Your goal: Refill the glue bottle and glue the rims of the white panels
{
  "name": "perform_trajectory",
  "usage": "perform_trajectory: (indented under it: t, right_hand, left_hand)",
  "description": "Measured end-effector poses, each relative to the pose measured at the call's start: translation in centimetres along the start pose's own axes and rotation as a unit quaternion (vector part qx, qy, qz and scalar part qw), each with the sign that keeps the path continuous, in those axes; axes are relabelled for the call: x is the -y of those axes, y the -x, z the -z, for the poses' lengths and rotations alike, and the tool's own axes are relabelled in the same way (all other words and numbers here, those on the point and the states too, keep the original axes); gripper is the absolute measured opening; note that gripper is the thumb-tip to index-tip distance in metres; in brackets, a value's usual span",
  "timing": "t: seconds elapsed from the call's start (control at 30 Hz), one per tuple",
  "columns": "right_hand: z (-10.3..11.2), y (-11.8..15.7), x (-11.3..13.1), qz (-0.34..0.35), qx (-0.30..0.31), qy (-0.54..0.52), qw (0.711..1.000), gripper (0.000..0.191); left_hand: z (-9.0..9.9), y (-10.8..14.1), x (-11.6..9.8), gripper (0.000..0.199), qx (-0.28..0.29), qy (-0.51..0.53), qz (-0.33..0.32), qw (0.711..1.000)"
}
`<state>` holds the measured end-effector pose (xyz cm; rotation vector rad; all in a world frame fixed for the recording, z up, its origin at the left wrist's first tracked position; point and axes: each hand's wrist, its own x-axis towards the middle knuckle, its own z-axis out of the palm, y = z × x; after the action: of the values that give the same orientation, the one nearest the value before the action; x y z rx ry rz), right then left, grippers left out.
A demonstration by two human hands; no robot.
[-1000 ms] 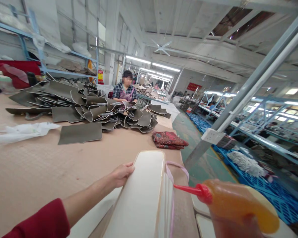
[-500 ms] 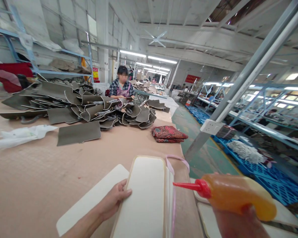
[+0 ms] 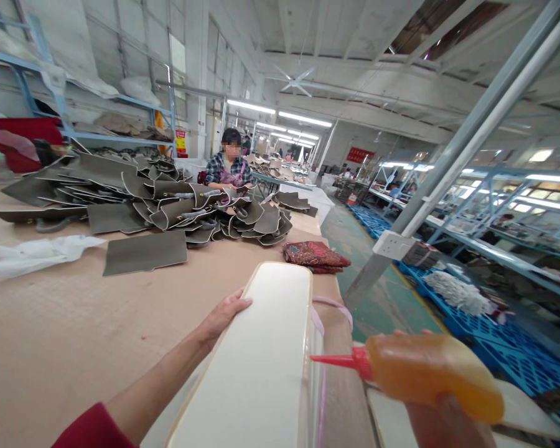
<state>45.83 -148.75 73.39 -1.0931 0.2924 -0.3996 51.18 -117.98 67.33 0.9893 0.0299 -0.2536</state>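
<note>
A long cream panel [image 3: 266,348] with rounded corners and a glossy yellowish line along its border is tilted up before me. My left hand [image 3: 226,314] grips its left edge, thumb on the face and fingers behind. In my right hand [image 3: 441,417] lies a squeeze bottle [image 3: 424,373] of amber liquid, held sideways. Its red nozzle [image 3: 333,359] points left, with the tip at or very near the panel's right border; contact I cannot make out. More pale panels stand behind that border, beside a pink strap [image 3: 331,303].
Dark grey cut pieces [image 3: 168,199] are heaped across the table [image 3: 98,330], with a co-worker [image 3: 228,165] behind them. Folded patterned cloth [image 3: 315,255] lies near the right edge. A slanted post with a socket box [image 3: 392,244] rises beyond it. Blue pallets [image 3: 476,330] line the floor.
My left hand and the panel have risen and moved slightly further away. The bottle has shifted left and down, its nozzle tip now further along the right border. A red sleeve has come into view.
</note>
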Motion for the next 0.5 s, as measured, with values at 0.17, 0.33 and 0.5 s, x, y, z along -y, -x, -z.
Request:
perform_trajectory:
  t: [0.17,0.33,0.5]
  right_hand:
    - [0.4,-0.2,-0.1,0.03,0.074,0.015,0.997,0.081]
    - [0.4,-0.1,-0.2,0.032,0.111,0.031,0.993,0.075]
    - [1.6,-0.7,-0.7,0.046,0.096,0.041,0.993,0.076]
  left_hand:
    - [-0.3,-0.4,-0.5,0.052,0.034,-0.011,0.005,0.999]
    - [-0.7,-1.0,-0.7,0.055,0.041,-0.015,0.015,0.999]
    - [0.1,-2.1,-0.4,0.058,0.046,-0.011,0.021,0.999]
